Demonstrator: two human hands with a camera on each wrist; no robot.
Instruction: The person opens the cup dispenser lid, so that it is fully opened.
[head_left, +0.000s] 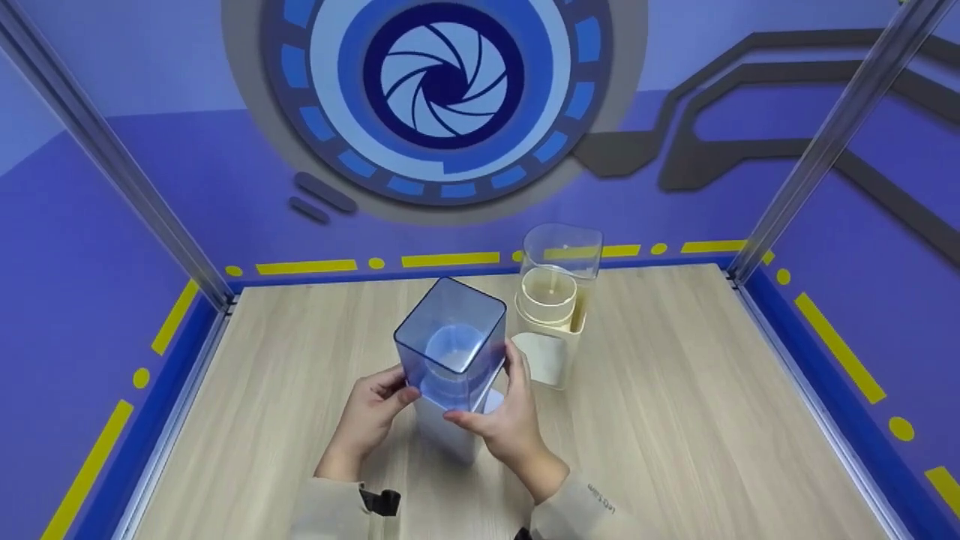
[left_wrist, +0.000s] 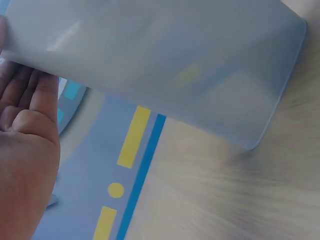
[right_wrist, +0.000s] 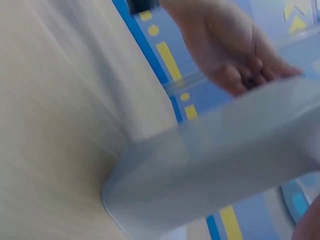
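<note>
Both hands hold a tall square-sided container [head_left: 450, 360] upright, slightly tilted, at the middle of the table. Its upper part is see-through blue, with a round cup-like part showing inside; the lower body is pale blue-grey. My left hand [head_left: 370, 412] grips its left side, thumb on the near face. On the right side, my right hand [head_left: 514, 416] has its thumb across the front and fingers along the side. In the left wrist view, the pale body [left_wrist: 165, 65] stands with its bottom edge close to the table. The right wrist view shows the left hand [right_wrist: 225, 50] behind the body.
Behind and to the right stands a similar cream container [head_left: 562, 322] with a clear top and a round cup-like part inside. The wooden table [head_left: 675, 420] is bounded by blue printed panels [head_left: 187, 180] with metal posts at the corners.
</note>
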